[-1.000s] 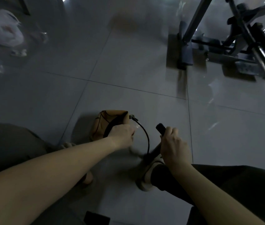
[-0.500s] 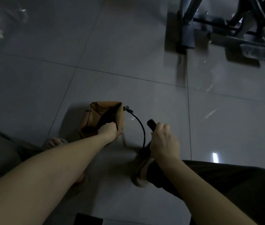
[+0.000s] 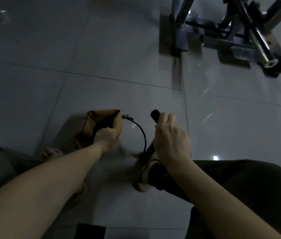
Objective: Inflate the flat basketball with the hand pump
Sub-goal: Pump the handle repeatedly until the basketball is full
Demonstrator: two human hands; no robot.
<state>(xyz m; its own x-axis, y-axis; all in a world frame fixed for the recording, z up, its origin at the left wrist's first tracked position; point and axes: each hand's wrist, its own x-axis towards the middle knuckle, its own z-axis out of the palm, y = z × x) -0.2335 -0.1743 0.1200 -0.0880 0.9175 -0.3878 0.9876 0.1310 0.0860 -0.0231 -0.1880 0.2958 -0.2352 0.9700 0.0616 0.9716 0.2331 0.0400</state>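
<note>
1. The basketball [image 3: 105, 113] stands on the tiled floor [image 3: 101, 49] just ahead of the person's knees. It is caved in and folded over itself, with a deep dark hollow in its side.
2. The left hand [image 3: 104, 138] grips the ball's near edge, fingers curled over the fold.
3. The right hand [image 3: 170, 140] is clenched round the black pump handle [image 3: 155, 115]. The pump barrel [image 3: 149, 149] runs down towards a shoe [image 3: 144, 177] that seems to pin its base.
4. A thin black hose [image 3: 142, 133] arcs from the pump to the ball's right side.
5. I judge the ball light, limp and rubbery. It will likely flop and roll unless it is held near the valve, so the hose end stays seated.
6. The room is dim, and I can read no brand, label or writing on the ball or the pump.
</note>
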